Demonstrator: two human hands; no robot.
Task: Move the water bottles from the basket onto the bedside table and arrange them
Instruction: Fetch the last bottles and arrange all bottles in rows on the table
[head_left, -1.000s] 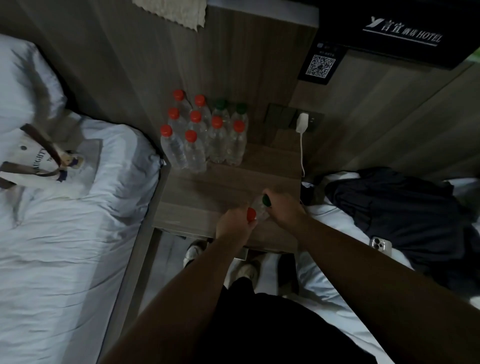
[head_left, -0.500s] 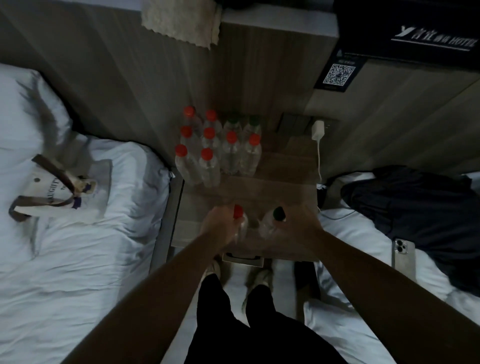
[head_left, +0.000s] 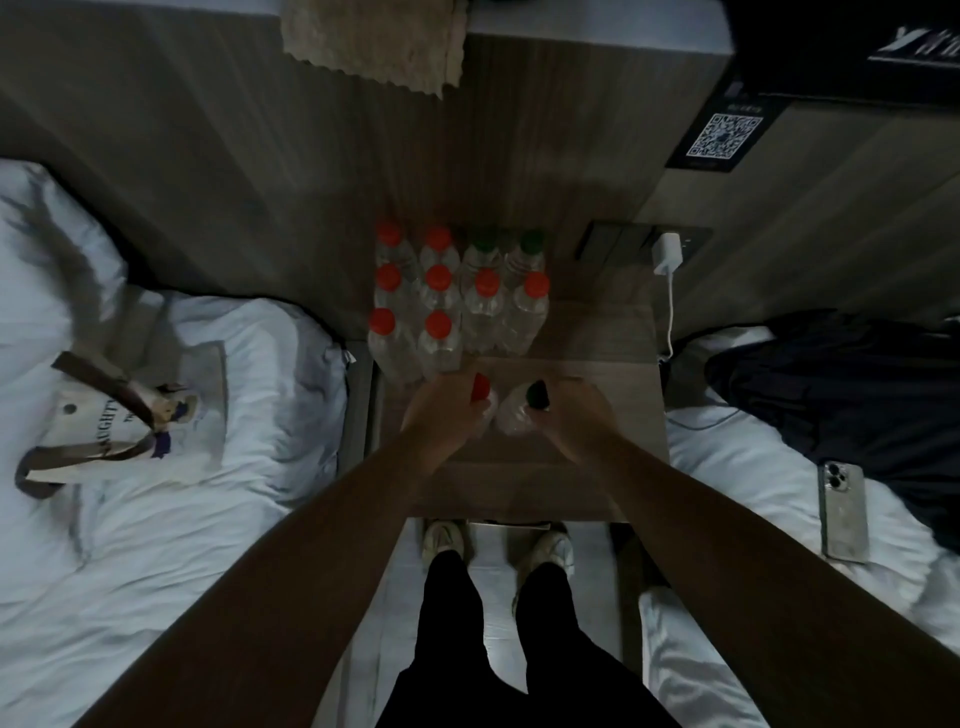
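Both hands are busy: the left hand (head_left: 447, 410) is gripping a red-capped bottle (head_left: 482, 395) and the right hand (head_left: 576, 421) is clasping a dark-capped bottle (head_left: 519, 413). The two are side by side over the bedside table (head_left: 602, 358), just in front of the standing bottles (head_left: 457, 296). This is looking like the placing step. The pair is needing a gentle push into the front row's open right side.

A single wide-angle camera on the person's head looks steeply down, close above the bedside table (head_left: 597, 364) at centre frame. It faces the wood wall (head_left: 545, 156) at 12 o'clock, with one bed (head_left: 156, 571) at 9 o'clock, a second bed (head_left: 727, 467) at 3 o'clock and the wearer's shoes (head_left: 441, 540) at 6 o'clock.
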